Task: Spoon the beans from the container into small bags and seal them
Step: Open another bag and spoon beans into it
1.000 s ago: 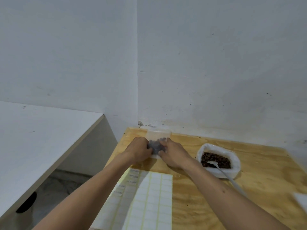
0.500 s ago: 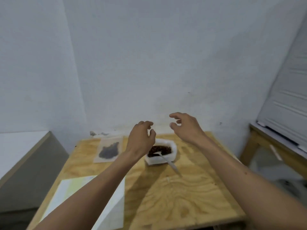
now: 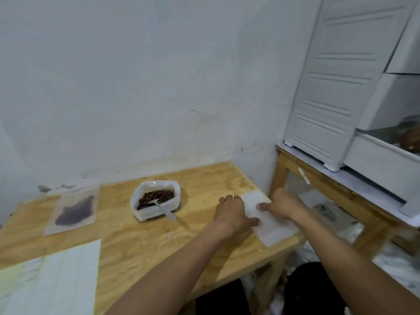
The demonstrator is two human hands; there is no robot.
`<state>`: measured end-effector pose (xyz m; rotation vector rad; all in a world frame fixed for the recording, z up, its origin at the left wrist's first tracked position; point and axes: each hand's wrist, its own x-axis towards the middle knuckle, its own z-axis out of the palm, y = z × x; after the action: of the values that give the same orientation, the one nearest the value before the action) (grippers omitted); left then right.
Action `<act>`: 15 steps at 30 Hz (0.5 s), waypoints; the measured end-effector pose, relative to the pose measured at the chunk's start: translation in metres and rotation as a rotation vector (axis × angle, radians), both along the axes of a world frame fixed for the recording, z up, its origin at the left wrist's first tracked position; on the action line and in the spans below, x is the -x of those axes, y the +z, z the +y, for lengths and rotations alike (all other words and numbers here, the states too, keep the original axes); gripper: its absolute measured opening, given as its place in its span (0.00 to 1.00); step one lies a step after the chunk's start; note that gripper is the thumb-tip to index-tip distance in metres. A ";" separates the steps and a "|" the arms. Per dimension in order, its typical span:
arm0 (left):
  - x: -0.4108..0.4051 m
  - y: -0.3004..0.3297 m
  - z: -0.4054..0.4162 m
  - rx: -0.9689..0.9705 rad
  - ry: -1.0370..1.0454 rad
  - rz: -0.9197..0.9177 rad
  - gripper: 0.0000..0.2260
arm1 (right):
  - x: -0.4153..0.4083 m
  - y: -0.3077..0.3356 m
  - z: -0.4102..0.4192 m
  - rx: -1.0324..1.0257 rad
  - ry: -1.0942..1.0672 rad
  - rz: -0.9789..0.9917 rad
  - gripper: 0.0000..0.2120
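Both hands rest on a stack of empty small bags (image 3: 268, 220) at the table's (image 3: 141, 244) right edge: the left hand (image 3: 233, 212) curls at its left side, the right hand (image 3: 281, 204) pinches the top; whether either grasps a bag cannot be told. The stack's long axis runs away from the person. The bean container (image 3: 155, 200) with its spoon (image 3: 164, 210) lies left, nearer the left hand; a filled bag (image 3: 73, 210) lies further left.
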<state>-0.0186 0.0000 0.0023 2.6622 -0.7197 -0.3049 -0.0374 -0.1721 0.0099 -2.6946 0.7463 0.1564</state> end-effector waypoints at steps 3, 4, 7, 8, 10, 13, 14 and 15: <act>-0.001 -0.010 -0.007 -0.030 0.022 -0.021 0.34 | 0.001 -0.010 -0.004 -0.008 -0.027 -0.032 0.24; -0.002 -0.012 -0.007 -0.017 0.032 -0.028 0.34 | 0.000 -0.011 -0.005 -0.001 -0.038 -0.052 0.24; -0.003 -0.015 -0.007 0.024 0.059 -0.020 0.37 | -0.002 -0.012 -0.005 0.031 -0.065 -0.119 0.21; -0.003 -0.016 -0.006 0.039 0.066 -0.019 0.38 | -0.002 -0.012 -0.003 0.045 -0.071 -0.147 0.20; -0.003 -0.017 -0.005 0.060 0.079 -0.018 0.39 | -0.002 -0.010 0.002 0.053 -0.073 -0.207 0.16; -0.002 -0.018 -0.001 0.165 0.094 0.001 0.44 | -0.002 -0.001 0.004 -0.131 -0.095 -0.308 0.12; -0.003 -0.019 0.000 0.258 0.117 0.035 0.47 | -0.002 0.003 0.003 -0.263 -0.105 -0.348 0.10; -0.002 -0.017 0.003 0.400 0.147 0.078 0.50 | -0.002 0.010 0.003 -0.404 -0.113 -0.381 0.09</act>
<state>-0.0163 0.0033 -0.0151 2.2940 -0.4957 -0.1991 -0.0352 -0.1691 0.0203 -2.2027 0.6619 -0.2080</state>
